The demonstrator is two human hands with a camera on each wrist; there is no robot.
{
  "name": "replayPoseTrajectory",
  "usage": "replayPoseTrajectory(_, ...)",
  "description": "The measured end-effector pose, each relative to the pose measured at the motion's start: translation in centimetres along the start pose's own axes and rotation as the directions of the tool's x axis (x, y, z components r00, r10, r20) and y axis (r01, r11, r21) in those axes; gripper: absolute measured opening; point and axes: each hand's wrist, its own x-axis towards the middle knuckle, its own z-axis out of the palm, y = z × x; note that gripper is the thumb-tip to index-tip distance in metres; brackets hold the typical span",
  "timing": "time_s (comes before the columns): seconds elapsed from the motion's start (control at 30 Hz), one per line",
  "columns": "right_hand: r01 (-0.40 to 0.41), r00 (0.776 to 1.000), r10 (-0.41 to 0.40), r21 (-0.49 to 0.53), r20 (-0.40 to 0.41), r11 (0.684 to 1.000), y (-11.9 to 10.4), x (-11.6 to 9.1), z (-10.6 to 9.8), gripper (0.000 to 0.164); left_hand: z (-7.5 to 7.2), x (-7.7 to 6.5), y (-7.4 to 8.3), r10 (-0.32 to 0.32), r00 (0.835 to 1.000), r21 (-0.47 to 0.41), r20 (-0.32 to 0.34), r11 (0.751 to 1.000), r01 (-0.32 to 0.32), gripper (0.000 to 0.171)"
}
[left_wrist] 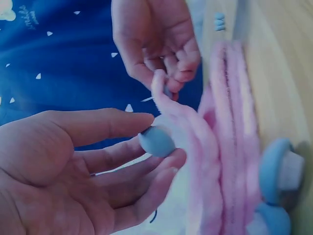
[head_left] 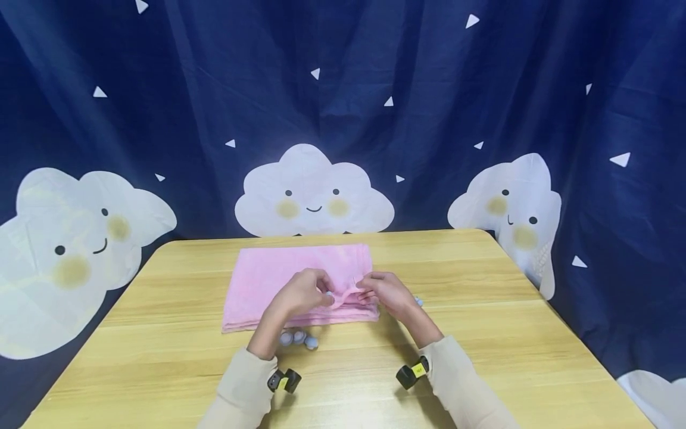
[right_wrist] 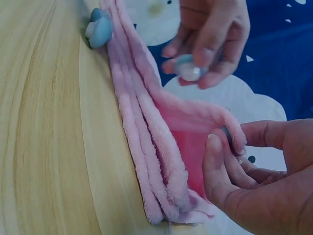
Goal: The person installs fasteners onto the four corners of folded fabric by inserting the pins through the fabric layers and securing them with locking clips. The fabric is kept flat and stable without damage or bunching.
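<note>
A folded pink fleece blanket (head_left: 284,268) lies on the table, its near right layer lifted. My left hand (head_left: 305,292) pinches a blue rounded cap (left_wrist: 157,141) between thumb and fingers, apart from the cloth. Its underside looks clear and whitish in the right wrist view. My right hand (head_left: 389,292) pinches the raised blanket edge (right_wrist: 230,122), with a small dark grey piece (right_wrist: 226,133) between the fingers. A thin pin (left_wrist: 147,100) sticks out beside that edge in the left wrist view. Part of the grey piece is hidden by cloth and fingers.
Several blue mushroom-shaped clips (head_left: 298,338) sit on the wooden table (head_left: 343,381) at the blanket's near edge. More small blue pieces (head_left: 419,301) lie right of the blanket, partly behind my right wrist. A dark blue curtain (head_left: 343,119) with clouds hangs behind the table.
</note>
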Motion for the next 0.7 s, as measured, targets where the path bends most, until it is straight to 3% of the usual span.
replayPoseTrajectory(0.23, -0.006, 1.000, 0.006, 0.007, -0.001, 1.000, -0.1, 0.0, 0.0, 0.011, -0.1, 0.6, 0.9, 0.035, 0.991, -0.071, -0.130, 0.996, -0.044, 0.019)
replayPoseTrajectory(0.47, -0.018, 1.000, 0.018, 0.012, -0.012, 1.000, -0.3, -0.1, 0.1, 0.012, 0.7, 1.9, 1.7, 0.062, 0.964, -0.144, -0.257, 0.984, -0.102, 0.021)
replayPoseTrajectory(0.7, -0.023, 1.000, 0.023, 0.024, -0.007, 0.999, -0.2, 0.0, 0.1, 0.011, 1.5, 2.8, 1.0, 0.005, 0.965, -0.314, -0.261, 0.945, -0.090, 0.021)
